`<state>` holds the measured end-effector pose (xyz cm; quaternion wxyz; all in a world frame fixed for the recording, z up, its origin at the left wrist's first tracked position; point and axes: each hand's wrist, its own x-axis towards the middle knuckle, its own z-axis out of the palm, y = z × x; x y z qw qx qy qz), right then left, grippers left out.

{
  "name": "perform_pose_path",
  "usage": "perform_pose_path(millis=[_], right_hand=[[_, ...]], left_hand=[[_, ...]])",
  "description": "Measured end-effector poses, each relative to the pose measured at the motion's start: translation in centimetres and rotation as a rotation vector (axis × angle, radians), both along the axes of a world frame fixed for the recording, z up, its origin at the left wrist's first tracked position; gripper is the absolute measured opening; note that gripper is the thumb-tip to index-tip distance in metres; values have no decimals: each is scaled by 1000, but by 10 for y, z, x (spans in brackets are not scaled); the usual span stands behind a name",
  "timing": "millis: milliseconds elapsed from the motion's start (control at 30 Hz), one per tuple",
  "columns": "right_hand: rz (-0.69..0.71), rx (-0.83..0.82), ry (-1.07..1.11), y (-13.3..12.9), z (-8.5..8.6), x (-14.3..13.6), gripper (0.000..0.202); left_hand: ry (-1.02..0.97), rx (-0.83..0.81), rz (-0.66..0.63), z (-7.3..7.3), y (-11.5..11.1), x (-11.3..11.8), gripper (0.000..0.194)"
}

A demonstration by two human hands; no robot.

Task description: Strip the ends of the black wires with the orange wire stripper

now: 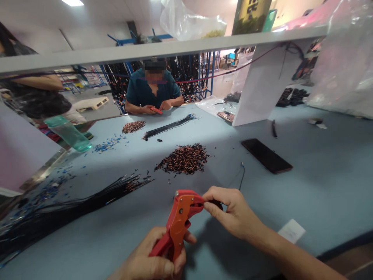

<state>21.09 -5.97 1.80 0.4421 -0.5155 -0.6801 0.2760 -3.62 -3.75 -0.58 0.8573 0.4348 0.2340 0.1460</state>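
Observation:
My left hand (157,254) is wrapped round the handles of a red and orange wire stripper (178,221), whose jaws point to the right. My right hand (233,208) is closed in a pinch at those jaws, holding a black wire (242,177). Part of that wire stands up behind my right hand with a small blue tip; the end in the jaws is hidden by fingertips. Beyond the tool lies a pile of short black scraps with copper ends (186,158). At left a long bundle of black wires (84,208) lies on the table.
Across the blue-grey table (320,167) a co-worker (154,87) holds a red tool. A black phone (266,155) and white paper (292,231) lie at right. A green bottle (68,133) and blue bits (107,144) are at left. A shelf (175,47) spans overhead.

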Motion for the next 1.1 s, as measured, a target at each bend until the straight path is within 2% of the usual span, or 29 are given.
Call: perform_pose_path(millis=[167, 300, 533, 733, 1100], right_hand=[[-3, 7, 3, 0, 0, 0, 18], [-7, 18, 8, 1, 1, -1, 18], [1, -90, 37, -3, 0, -4, 21], [9, -94, 48, -7, -2, -6, 24], [-34, -59, 53, -7, -6, -9, 24]], left_hand=[[23, -3, -7, 4, 1, 2, 55], [-5, 23, -10, 1, 1, 1, 54], [66, 20, 9, 4, -4, 1, 49], [112, 70, 1, 8, -7, 3, 46], [120, 33, 87, 14, -10, 5, 39]])
